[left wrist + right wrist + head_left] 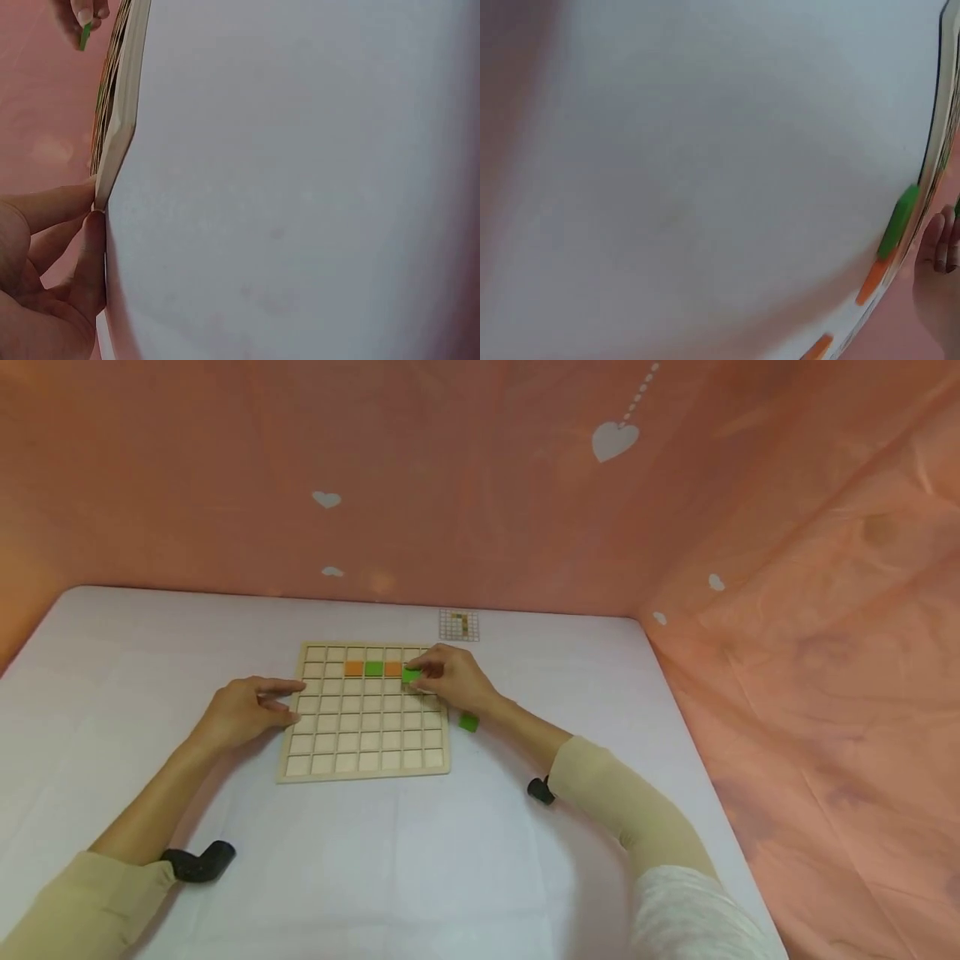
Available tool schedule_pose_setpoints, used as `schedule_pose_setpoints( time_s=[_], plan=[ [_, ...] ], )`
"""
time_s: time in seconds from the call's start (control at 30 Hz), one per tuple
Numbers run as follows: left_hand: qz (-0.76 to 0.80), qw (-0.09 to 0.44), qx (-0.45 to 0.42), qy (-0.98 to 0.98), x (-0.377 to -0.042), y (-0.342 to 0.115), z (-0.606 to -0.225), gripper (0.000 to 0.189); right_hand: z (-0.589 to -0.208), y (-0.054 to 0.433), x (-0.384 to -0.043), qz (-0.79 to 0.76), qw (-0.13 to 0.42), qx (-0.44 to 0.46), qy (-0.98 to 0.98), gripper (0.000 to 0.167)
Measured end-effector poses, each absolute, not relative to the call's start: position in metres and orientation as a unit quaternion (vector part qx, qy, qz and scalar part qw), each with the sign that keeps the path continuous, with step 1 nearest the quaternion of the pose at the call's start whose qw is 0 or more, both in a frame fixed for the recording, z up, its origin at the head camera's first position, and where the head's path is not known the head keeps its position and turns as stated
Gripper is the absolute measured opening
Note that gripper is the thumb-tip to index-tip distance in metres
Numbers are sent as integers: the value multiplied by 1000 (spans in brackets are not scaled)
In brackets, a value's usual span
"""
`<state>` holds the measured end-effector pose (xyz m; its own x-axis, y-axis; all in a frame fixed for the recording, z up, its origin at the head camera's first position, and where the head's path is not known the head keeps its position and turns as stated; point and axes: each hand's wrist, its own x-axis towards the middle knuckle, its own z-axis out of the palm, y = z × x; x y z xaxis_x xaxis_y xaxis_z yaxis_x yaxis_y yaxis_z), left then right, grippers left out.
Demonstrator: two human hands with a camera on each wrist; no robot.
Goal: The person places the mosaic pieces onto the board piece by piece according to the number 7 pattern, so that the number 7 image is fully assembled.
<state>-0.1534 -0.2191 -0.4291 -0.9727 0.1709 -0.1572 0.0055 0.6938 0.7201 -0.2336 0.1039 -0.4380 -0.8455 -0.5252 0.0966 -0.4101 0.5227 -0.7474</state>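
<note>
A square wooden grid board (360, 722) lies on the table. Its second row from the back holds an orange tile (354, 669), a green tile (373, 669) and another orange tile (393, 669), side by side. My right hand (453, 678) pinches one more green tile (411, 676) over the cell just right of them; that tile also shows in the left wrist view (85, 36). My left hand (243, 714) touches the board's left edge with thumb and fingers extended and spaced apart along it.
A loose green tile (468, 722) lies right of the board, below my right forearm; orange tiles (871, 281) lie near it in the right wrist view. Behind the board is a small printed grid card (459, 625). A pink curtain (450, 485) hangs behind the table.
</note>
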Motion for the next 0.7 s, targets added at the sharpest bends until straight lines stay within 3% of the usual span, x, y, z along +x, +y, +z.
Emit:
schedule_pose_setpoints(
  time_s=[0.7],
  plan=[
    [389,110,54,913,-158,-213,-426,53,-445,83,-230,-360,77,-272,889,26]
  ],
)
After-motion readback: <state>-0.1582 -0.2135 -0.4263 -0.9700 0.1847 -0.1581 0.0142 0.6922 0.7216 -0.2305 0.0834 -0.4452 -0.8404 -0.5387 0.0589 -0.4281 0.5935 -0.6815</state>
